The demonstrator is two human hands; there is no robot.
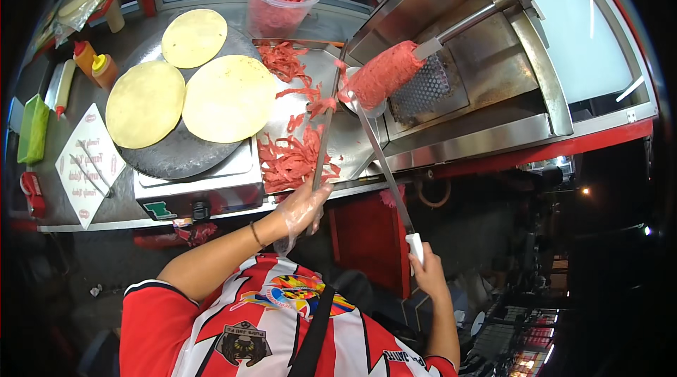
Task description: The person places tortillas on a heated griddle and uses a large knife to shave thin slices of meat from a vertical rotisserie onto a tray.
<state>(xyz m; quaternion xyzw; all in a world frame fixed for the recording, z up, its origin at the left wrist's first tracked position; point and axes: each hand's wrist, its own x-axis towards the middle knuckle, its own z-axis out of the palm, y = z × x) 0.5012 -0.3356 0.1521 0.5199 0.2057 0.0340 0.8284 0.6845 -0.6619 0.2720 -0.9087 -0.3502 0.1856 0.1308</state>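
My right hand (pixel 429 266) grips the white handle of a long knife (pixel 382 157). Its blade reaches up to the lower end of a reddish kebab meat cone (pixel 381 73) on a metal spit (pixel 476 20). My left hand (pixel 304 207), in a clear plastic glove, is closed around a long, thin metal tool (pixel 324 149), its exact kind unclear. Pieces of meat cling to that tool's upper part, close to the cone. Below it, shaved meat strips (pixel 293 160) lie in a metal tray (pixel 357 149). Behind the knife tip, a white round bowl (pixel 376 108) is partly hidden under the cone.
Three flatbreads (pixel 230 99) rest on a round black griddle (pixel 193 163) at left. A clear tub of meat (pixel 283 4) stands behind the tray. Sauce bottles (pixel 104 71), a printed paper wrapper (pixel 87 165) and metal tongs (pixel 92 170) are farther left. The grill housing (pixel 476 139) bounds the right.
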